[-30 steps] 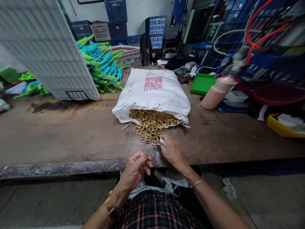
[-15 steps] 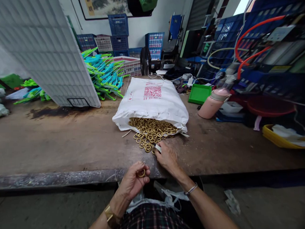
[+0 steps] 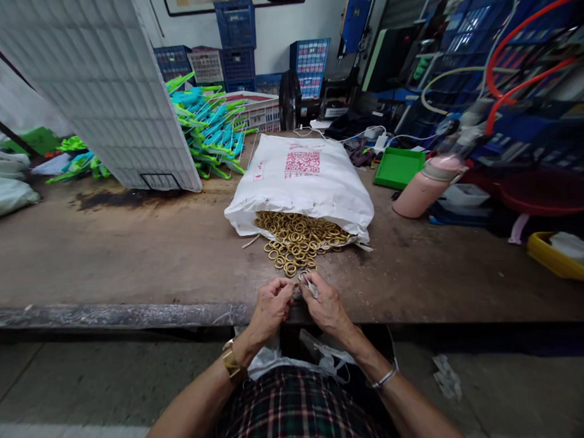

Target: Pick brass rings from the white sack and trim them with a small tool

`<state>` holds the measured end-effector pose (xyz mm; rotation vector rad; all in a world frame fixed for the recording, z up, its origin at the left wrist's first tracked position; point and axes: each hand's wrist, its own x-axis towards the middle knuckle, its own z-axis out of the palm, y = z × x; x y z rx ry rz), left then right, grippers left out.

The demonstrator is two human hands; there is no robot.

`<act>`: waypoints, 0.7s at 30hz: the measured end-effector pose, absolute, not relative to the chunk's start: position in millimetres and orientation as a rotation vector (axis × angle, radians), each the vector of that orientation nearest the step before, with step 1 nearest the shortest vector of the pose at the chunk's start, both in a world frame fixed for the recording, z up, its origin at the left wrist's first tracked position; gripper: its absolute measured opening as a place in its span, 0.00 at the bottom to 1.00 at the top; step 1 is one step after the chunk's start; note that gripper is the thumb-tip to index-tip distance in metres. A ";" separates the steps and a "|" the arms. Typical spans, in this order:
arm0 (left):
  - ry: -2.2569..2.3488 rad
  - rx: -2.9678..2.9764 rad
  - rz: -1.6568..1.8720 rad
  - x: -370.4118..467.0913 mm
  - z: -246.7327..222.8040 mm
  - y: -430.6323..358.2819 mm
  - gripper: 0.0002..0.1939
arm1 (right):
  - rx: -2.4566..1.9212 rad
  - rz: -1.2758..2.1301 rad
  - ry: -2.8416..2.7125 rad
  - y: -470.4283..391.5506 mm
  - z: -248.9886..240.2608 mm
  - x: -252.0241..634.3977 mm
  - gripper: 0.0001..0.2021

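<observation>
A white sack [image 3: 302, 174] with red print lies on the brown table [image 3: 178, 255], its open mouth facing me. Brass-coloured rings [image 3: 297, 241] spill out of it toward the table's front edge. Just in front of the pile, my left hand [image 3: 272, 304] pinches a ring, mostly hidden by the fingers. Close beside it, fingertips nearly touching, my right hand [image 3: 326, 302] is closed around a small pale tool with a dark tip, whose shape is partly covered.
A white ribbed panel [image 3: 119, 91] stands at the left, with green and blue plastic pieces [image 3: 212, 132] behind it. To the right are a green tray [image 3: 399, 167], a pink bottle [image 3: 427, 185] and a yellow basin [image 3: 556, 261]. Blue crates [image 3: 238, 55] stand behind.
My left hand has moved up and right with its ring, meeting my right hand at the front of the pile. The camera view has tilted down slightly and turned a little left.
</observation>
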<state>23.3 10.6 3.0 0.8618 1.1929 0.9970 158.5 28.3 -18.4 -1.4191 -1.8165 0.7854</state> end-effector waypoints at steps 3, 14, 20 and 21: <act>1.220 0.922 1.014 22.8 3.4 8.3 0.16 | -1.401 0.857 -1.737 24.6 -13.0 154.6 0.08; 1.089 0.920 0.926 16.8 4.9 -1.7 0.14 | -1.336 1.230 -1.569 24.5 -12.8 145.6 0.12; 0.936 0.740 0.980 14.8 1.6 -5.3 0.15 | -1.403 1.178 -1.589 24.7 -14.1 147.5 0.13; 0.948 0.733 0.994 15.0 1.8 -5.5 0.16 | -1.426 1.100 -1.650 24.3 -14.9 148.6 0.12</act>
